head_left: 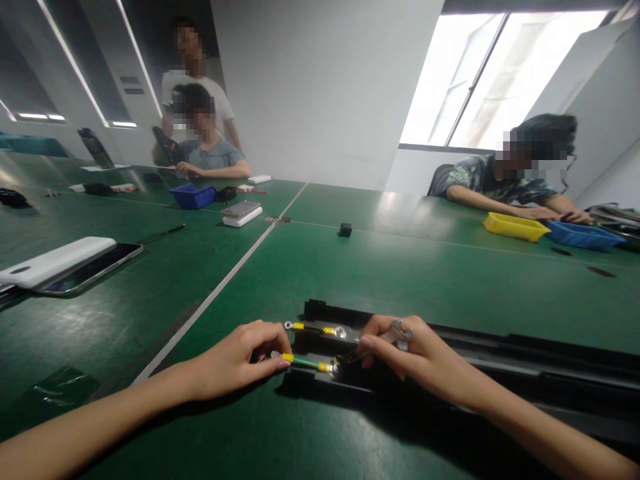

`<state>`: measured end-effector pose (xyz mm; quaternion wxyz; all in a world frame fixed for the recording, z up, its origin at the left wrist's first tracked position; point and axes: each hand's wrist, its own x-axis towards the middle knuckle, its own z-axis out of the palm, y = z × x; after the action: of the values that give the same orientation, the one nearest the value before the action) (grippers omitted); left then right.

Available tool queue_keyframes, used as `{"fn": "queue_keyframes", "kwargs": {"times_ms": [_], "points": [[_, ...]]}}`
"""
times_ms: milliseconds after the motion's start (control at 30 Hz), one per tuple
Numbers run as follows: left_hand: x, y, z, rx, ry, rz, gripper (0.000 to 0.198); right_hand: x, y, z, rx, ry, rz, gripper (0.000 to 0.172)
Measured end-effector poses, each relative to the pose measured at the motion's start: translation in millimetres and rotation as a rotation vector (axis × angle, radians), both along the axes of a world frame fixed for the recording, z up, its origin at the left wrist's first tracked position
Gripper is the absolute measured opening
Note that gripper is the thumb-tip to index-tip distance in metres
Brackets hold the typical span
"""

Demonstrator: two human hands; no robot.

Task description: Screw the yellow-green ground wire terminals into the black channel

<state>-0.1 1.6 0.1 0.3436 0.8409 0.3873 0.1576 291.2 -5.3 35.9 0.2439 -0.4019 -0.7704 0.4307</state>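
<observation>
A long black plastic rail (500, 353) lies across the green table in front of me. Two short green-yellow ground wires with ring terminals rest on its left end, the far wire (315, 329) and the near wire (306, 362). My left hand (240, 357) is closed in a pinch on the left end of the near wire. My right hand (407, 350) grips a clear-handled screwdriver (385, 339), its tip at the near wire's right terminal.
A white power bank and a phone (70, 265) lie at the left. Further back are a blue bin (193, 195) and another phone on a white block (241, 213). A yellow tray (515, 227) and blue tray (583, 235) sit by a person at the right. Two people are at the far left.
</observation>
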Motion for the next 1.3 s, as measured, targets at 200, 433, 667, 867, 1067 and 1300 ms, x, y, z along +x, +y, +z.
{"fn": "queue_keyframes", "kwargs": {"times_ms": [200,433,667,867,1067,1300], "points": [[0.1,0.5,-0.1,0.017,0.000,-0.005,0.010,0.7,0.2,-1.9,-0.043,0.009,-0.020,0.034],[0.0,0.6,-0.9,0.019,0.008,0.000,0.011,1.8,-0.6,-5.7,-0.080,0.051,0.009,0.031],[-0.7,1.0,-2.6,0.023,0.002,-0.005,0.010,3.3,-0.1,-5.4,-0.025,0.055,0.043,0.029],[-1.0,0.7,-2.7,0.023,0.000,-0.002,0.010,1.8,-0.8,-4.1,-0.046,0.059,0.036,0.030],[-0.2,1.6,-1.8,0.011,0.002,0.000,0.009,0.4,2.7,-3.9,-0.015,0.134,-0.092,0.036],[0.0,1.7,-2.0,0.017,0.002,-0.009,0.009,0.6,5.3,-1.4,-0.061,0.098,-0.037,0.031]]}}
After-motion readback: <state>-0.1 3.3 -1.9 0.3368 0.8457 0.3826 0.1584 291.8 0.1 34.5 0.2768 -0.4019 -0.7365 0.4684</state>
